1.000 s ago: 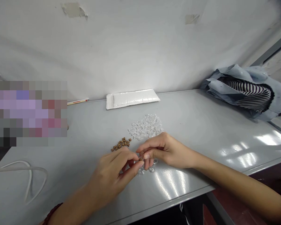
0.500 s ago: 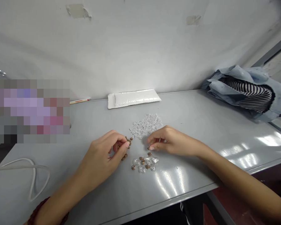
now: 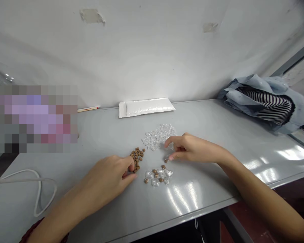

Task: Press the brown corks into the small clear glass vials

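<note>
My left hand point(image 3: 114, 175) rests at the left edge of a pile of small brown corks point(image 3: 137, 155). Its thumb and index finger are apart, and no cork shows between them. My right hand point(image 3: 183, 148) is open just right of the piles, thumb and index finger spread. By its thumb tip lies a small cork point(image 3: 166, 161), with a clear piece partly hidden at the thumb. Nearer to me is a cluster of tiny clear bottles with corks in their necks point(image 3: 158, 175). Farther back, a heap of clear little bottles point(image 3: 158, 135) shows no corks.
A white padded packet point(image 3: 148, 107) lies against the wall. A pencil-like stick point(image 3: 88, 109) is left of it. A blue cloth bag with striped lining point(image 3: 268, 101) sits at the right. A white cable point(image 3: 38, 192) loops at the left, near a blurred-out area.
My left hand has drawn back toward the lower left, uncovering more of the corks. My right thumb and index finger have spread, and the hand has shifted slightly right, leaving the small corked piece at the thumb.
</note>
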`<state>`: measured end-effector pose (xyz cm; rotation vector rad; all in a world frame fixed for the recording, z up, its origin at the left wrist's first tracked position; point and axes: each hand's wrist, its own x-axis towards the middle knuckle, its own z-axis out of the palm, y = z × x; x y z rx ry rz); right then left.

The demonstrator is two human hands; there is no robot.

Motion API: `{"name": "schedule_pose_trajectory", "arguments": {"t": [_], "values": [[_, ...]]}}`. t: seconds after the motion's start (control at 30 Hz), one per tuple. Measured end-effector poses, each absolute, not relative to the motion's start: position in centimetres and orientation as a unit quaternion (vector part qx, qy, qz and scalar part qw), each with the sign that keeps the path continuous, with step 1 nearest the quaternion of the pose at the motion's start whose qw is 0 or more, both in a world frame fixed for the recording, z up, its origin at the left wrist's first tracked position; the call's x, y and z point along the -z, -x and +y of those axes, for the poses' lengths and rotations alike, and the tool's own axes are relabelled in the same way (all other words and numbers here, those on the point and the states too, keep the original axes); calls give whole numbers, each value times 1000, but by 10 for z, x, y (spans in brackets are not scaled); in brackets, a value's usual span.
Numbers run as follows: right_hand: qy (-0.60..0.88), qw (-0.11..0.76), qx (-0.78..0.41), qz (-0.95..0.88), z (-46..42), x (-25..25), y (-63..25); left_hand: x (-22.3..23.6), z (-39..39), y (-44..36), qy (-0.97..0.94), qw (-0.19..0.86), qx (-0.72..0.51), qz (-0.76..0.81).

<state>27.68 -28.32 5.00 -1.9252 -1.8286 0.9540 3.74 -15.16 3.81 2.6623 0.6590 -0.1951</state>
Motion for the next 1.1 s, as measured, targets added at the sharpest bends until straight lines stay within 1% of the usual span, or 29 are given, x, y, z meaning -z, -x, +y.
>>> {"name": "schedule_pose_trajectory", "arguments": {"t": [0.1,0.2,0.43,0.57,0.83,0.93,1.1], "values": [[695,192,-295,-628,-284,-53,-284,-37,-154,-40,-954,176,68,231],[713,198,-268,-617,-284,-55,-290,-35,-156,-42,-957,169,59,228],[694,134,-278,-651,-284,-51,-296,-32,-157,-43,-962,149,76,216],[699,100,-254,-661,-284,-47,-296,-32,-159,-42,-967,116,95,208],[697,75,-221,-678,-284,-40,-291,-33,-158,-40,-964,120,106,212],[676,123,-212,-695,-285,-43,-287,-35,-158,-41,-959,151,85,225],[616,280,-222,-702,-286,-43,-269,-41,-163,-43,-927,321,-31,192]]}}
